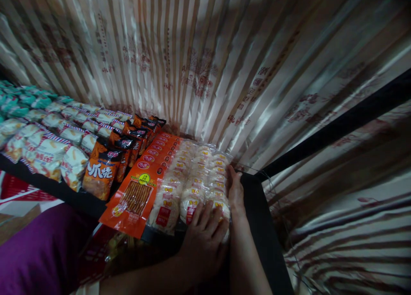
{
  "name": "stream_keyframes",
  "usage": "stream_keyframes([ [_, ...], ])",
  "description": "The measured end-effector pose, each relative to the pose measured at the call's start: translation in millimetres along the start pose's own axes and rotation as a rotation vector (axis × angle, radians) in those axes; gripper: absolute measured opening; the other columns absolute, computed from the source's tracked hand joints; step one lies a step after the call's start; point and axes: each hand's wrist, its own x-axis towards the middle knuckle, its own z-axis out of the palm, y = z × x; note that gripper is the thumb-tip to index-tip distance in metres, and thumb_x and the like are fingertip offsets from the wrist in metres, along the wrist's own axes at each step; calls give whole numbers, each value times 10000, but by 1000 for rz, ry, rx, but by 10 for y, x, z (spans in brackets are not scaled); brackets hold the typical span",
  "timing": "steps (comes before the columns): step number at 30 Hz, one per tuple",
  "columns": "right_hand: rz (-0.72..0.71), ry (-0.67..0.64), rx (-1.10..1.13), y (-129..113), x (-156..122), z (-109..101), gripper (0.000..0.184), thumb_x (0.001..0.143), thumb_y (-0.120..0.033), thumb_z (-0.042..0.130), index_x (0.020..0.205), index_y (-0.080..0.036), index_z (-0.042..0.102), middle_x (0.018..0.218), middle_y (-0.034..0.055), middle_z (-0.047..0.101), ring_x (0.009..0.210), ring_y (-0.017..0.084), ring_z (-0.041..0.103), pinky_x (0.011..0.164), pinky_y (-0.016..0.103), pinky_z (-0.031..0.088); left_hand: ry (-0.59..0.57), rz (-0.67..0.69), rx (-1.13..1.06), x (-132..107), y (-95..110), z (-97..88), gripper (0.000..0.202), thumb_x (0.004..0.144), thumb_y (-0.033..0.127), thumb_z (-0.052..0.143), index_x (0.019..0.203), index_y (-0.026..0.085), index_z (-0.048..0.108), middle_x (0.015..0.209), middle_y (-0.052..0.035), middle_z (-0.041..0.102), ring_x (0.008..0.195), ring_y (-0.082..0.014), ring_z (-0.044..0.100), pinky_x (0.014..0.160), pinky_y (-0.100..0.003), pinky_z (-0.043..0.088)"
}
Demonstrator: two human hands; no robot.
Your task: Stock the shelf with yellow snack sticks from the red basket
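Clear packs of white round crackers (195, 175) stand in three rows on a black shelf. My left hand (205, 230) rests on the front packs of the middle and right rows, its fingers spread apart. Along the outer side of the right row, my right hand (236, 190) is stretched out and touches the packs with its fingers partly hidden. Against the left row leans a stack of flat orange snack packets (138, 192) with a window of brown sticks in front.
Orange-black snack bags (101, 171) and white snack bags (73, 162) line the shelf to the left, with green bags (25, 98) beyond. A striped curtain (199, 64) hangs behind. A black bar (337, 123) slants at the right. A purple-clothed leg (41, 252) is at lower left.
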Motion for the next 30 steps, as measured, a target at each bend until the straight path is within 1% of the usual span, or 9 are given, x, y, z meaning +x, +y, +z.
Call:
stream_keyframes([
  [9,-17,3,-12,92,67,-22,693,812,-713,366,1281,-246,570,1352,6,545,1280,230,468,1094,365,342,4,8,24,-6,-6,22,520,918,401,402,1392,189,421,1506,-50,334,1422,-308,192,1139,-508,231],
  [13,-10,3,-23,76,62,-14,712,808,-722,359,1287,-236,564,1355,15,543,1280,231,467,1098,372,331,-1,2,25,-8,-15,23,531,918,412,402,1401,192,409,1509,-50,327,1418,-305,208,1134,-503,244],
  [18,-20,15,-69,49,51,-2,712,802,-730,358,1260,-237,591,1345,10,552,1288,229,457,1113,356,302,10,-10,14,-11,-7,35,533,920,408,401,1404,185,405,1510,-50,324,1419,-308,201,1141,-510,226],
  [23,-12,22,-58,50,57,9,705,800,-732,358,1258,-249,591,1344,11,553,1276,227,470,1101,370,322,7,-18,1,-8,-2,33,534,921,411,400,1408,191,399,1510,-37,326,1426,-293,186,1151,-503,214],
  [30,-6,29,-63,10,24,29,693,799,-727,373,1251,-252,598,1331,4,566,1278,231,467,1108,369,313,15,-18,9,-11,-5,40,531,914,408,412,1402,197,408,1507,-37,331,1423,-291,195,1144,-503,235],
])
